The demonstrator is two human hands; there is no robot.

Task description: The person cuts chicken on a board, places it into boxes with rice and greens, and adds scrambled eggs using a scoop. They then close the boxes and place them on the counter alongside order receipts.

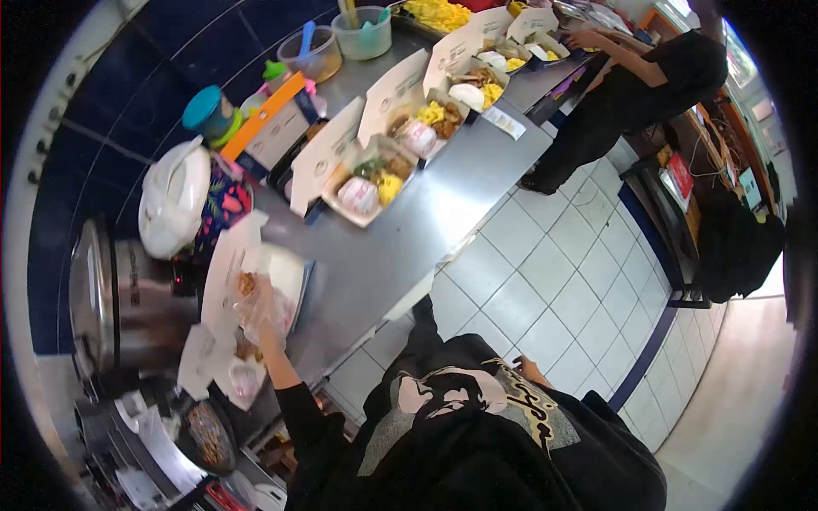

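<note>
My left hand [258, 311], in a clear plastic glove, is closed around a brown clump of food [247, 283] over an open paper meal box [285, 268]. Its exact fingertip grip is blurred. Just below that hand, another open box holds a wrapped white bundle [244, 380] and some brown food. My right hand [529, 370] hangs by my body at the hem of my black shirt, fingers partly visible and loosely apart, with nothing seen in it.
Filled meal boxes [366, 192] line the steel counter [409, 221]. A steel pot [141, 294] and a pan of brown food [210, 433] stand at left. Tubs [362, 34] sit at the back. A co-worker [630, 85] reaches toward the far boxes.
</note>
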